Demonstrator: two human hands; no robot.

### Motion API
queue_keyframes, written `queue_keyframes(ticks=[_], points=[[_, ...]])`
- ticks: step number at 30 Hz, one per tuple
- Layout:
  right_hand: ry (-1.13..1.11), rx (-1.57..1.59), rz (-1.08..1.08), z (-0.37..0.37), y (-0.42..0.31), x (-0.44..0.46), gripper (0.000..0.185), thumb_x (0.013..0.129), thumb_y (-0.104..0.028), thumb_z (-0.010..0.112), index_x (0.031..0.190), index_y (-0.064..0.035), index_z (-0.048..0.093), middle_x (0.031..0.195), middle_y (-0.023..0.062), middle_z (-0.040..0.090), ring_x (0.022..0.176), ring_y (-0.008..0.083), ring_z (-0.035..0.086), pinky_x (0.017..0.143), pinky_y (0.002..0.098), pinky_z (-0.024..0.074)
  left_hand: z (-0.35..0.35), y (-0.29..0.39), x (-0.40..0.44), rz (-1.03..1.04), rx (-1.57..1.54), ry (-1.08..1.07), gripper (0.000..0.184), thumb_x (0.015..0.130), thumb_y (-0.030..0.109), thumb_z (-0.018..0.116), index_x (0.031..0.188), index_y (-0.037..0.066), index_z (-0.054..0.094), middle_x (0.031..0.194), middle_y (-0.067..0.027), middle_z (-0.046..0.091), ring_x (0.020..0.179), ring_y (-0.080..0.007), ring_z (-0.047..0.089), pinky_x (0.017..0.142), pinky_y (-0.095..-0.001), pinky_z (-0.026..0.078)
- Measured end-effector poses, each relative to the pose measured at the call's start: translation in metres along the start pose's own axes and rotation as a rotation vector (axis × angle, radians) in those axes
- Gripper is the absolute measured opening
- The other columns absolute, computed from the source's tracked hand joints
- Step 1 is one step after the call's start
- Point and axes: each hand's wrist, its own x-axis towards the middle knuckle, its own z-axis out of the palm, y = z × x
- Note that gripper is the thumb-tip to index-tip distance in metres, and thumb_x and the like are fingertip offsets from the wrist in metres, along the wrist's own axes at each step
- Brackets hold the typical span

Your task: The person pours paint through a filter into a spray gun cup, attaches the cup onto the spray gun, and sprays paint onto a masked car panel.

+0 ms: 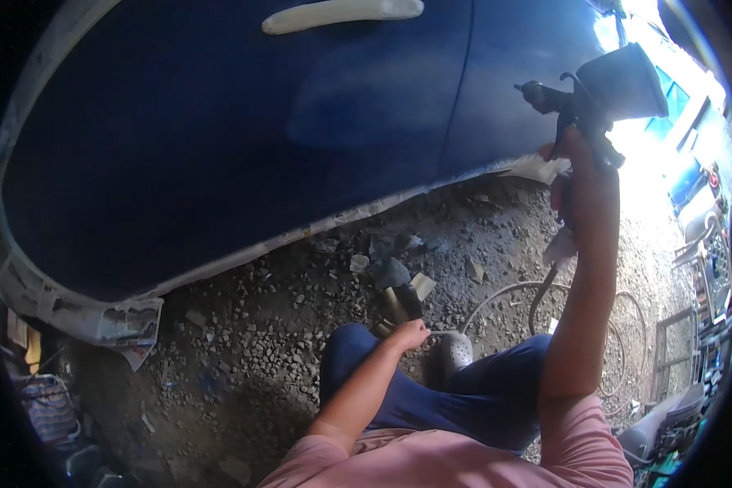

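My right hand [576, 153] is raised at the right, its fingers wrapped round the handle of a spray gun [579, 107]. The gun carries a dark cup on top, and its nozzle points left toward the dark blue car panel [244, 122]. A whitish door handle [342, 15] stands out from that panel. Low down by my knee, my left hand [411, 334] is closed on a thin pale hose [496, 293]. This hose curves over the ground toward the right. Beneath the gun, a darker length of hose hangs down.
Masking paper [98, 321] edges the car's lower side. Loose gravel [276, 317] covers the ground, with stones and scraps near my feet. A light clog [458, 351] is on my foot. Frames and assorted parts [681, 342] crowd the right; a striped bag [47, 407] stands left.
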Motion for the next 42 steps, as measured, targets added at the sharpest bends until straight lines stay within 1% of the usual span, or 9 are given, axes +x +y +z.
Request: queue_keyframes(ticks=[4,11,17,23,26,29,36,39,42], points=[[-0.159,0.135,0.011,0.027,-0.007,-0.028,0.046,0.1,-0.042,0.067,0.126,-0.0043,0.062,0.086,0.0048,0.07,0.046,0.0084,0.052,0.042,0.0233,0.0373,-0.002,-0.002,0.001,-0.012,-0.033,0.013,0.036,0.097,0.039,0.065,0.104,0.003,0.07,0.103,-0.0225,0.075,0.1,-0.0384,0.073,0.089,-0.049,0.054],[-0.579,0.374,0.037,0.069,-0.016,-0.072,0.038,0.095,-0.025,0.077,0.125,-0.0055,0.063,0.086,-0.0014,0.068,0.054,0.0029,0.054,0.045,0.0215,0.0409,-0.006,-0.002,-0.005,-0.018,-0.059,0.034,0.036,0.097,0.038,0.065,0.102,0.003,0.069,0.099,-0.0224,0.075,0.096,-0.0386,0.073,0.086,-0.0491,0.055],[-0.516,0.32,0.044,0.068,-0.01,-0.071,0.035,0.097,-0.024,0.074,0.125,-0.0051,0.063,0.088,0.0011,0.07,0.053,0.0043,0.054,0.043,0.0226,0.0413,-0.006,0.001,-0.01,0.001,-0.045,0.029,0.035,0.096,0.037,0.063,0.101,0.002,0.069,0.1,-0.0215,0.076,0.098,-0.037,0.073,0.086,-0.0478,0.055],[-0.167,0.115,0.092,0.032,0.022,-0.038,0.036,0.102,-0.029,0.065,0.128,-0.0042,0.061,0.087,0.0064,0.07,0.046,0.0078,0.052,0.04,0.023,0.0385,-0.007,0.004,-0.014,0.029,-0.019,0.037,0.035,0.095,0.037,0.062,0.101,0.003,0.07,0.099,-0.02,0.076,0.099,-0.0369,0.073,0.088,-0.048,0.054],[0.002,0.014,0.021,0.015,0.031,-0.025,0.041,0.105,-0.043,0.058,0.12,-0.0056,0.063,0.087,0.0075,0.071,0.044,0.0085,0.051,0.039,0.0234,0.0355,-0.006,0.003,-0.015,0.028,-0.018,0.05,0.035,0.094,0.036,0.061,0.101,0.002,0.07,0.102,-0.0212,0.076,0.101,-0.0375,0.073,0.09,-0.0482,0.054],[0.08,-0.001,0.045,-0.001,0.046,-0.012,0.04,0.105,-0.042,0.057,0.119,-0.0048,0.063,0.093,0.0072,0.072,0.043,0.0096,0.051,0.039,0.0242,0.0351,-0.004,-0.001,-0.012,0.006,-0.039,0.042,0.035,0.095,0.037,0.064,0.101,0.003,0.069,0.099,-0.0198,0.076,0.098,-0.0371,0.072,0.087,-0.0485,0.054],[0.016,0.002,0.039,0.014,0.054,-0.03,0.042,0.103,-0.039,0.062,0.133,-0.0097,0.062,0.088,0.0051,0.072,0.045,0.0087,0.052,0.039,0.0233,0.0357,-0.005,-0.01,-0.009,-0.004,0.001,0.075,0.036,0.095,0.036,0.063,0.103,0.001,0.07,0.104,-0.0231,0.075,0.1,-0.0388,0.073,0.088,-0.0492,0.054],[-0.153,0.047,0.045,0.033,0.062,-0.041,0.032,0.102,-0.031,0.064,0.121,-0.0056,0.063,0.085,0.0029,0.072,0.047,0.0059,0.053,0.04,0.023,0.0392,-0.008,-0.015,-0.008,-0.072,-0.079,0.037,0.037,0.095,0.037,0.064,0.104,0.001,0.07,0.104,-0.0236,0.075,0.1,-0.0399,0.072,0.088,-0.0498,0.054],[-0.296,0.281,0.074,0.053,0.058,-0.06,0.024,0.098,-0.018,0.071,0.116,-0.0047,0.063,0.081,0.001,0.068,0.052,0.0044,0.054,0.045,0.023,0.0439,-0.003,-0.03,0.0,-0.024,-0.035,0.108,0.034,0.096,0.037,0.067,0.097,0.003,0.067,0.09,-0.0162,0.074,0.086,-0.03,0.072,0.075,-0.0445,0.054]])
